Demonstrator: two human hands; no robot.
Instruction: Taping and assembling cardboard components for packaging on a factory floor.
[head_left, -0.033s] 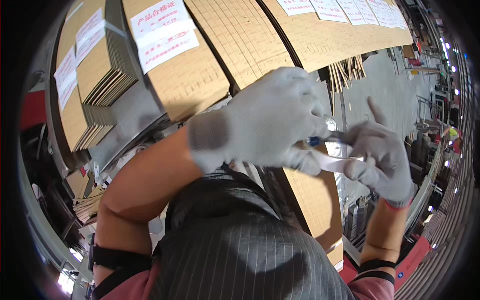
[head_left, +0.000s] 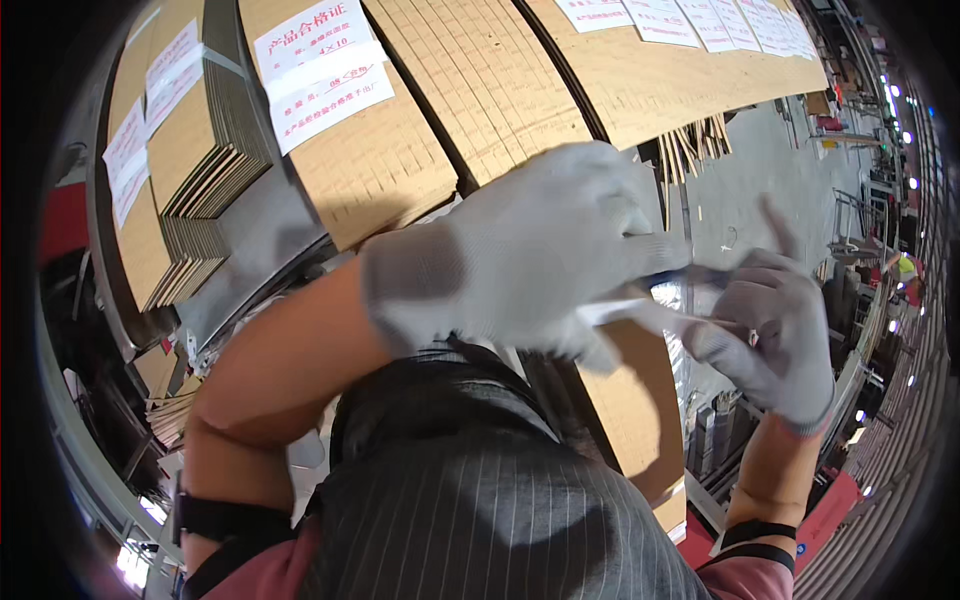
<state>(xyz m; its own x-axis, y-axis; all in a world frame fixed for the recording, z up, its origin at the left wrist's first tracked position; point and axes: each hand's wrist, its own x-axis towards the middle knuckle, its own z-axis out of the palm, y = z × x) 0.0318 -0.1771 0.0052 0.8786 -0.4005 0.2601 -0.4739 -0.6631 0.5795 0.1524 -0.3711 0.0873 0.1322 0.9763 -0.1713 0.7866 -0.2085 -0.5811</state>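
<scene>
My left hand [head_left: 545, 255], in a pale grey knit glove, reaches across from the left, its fingers curled over something mostly hidden. Beneath its fingers a dark bluish, narrow object [head_left: 685, 274] shows, blurred, stretching toward my right hand [head_left: 778, 335]. That hand wears the same kind of glove. Its thumb and fingers close on a thin white strip [head_left: 640, 314], while one finger points up and away. The strip spans the gap between both hands and looks like tape or paper. Just below them lies a light-brown board [head_left: 640, 410] with a wood-like surface.
Bundled stacks of light-brown boards [head_left: 480, 90] fill the far side, several with white printed labels [head_left: 325, 72]. A metal surface [head_left: 265, 215] lies between stacks at left. Beyond on the right are grey floor [head_left: 760, 170], racks and a distant person in a bright vest [head_left: 907, 268].
My right hand has shifted slightly right, and my left thumb has moved lower. The white strip has tilted, and the blue piece near the left fingers is more hidden.
</scene>
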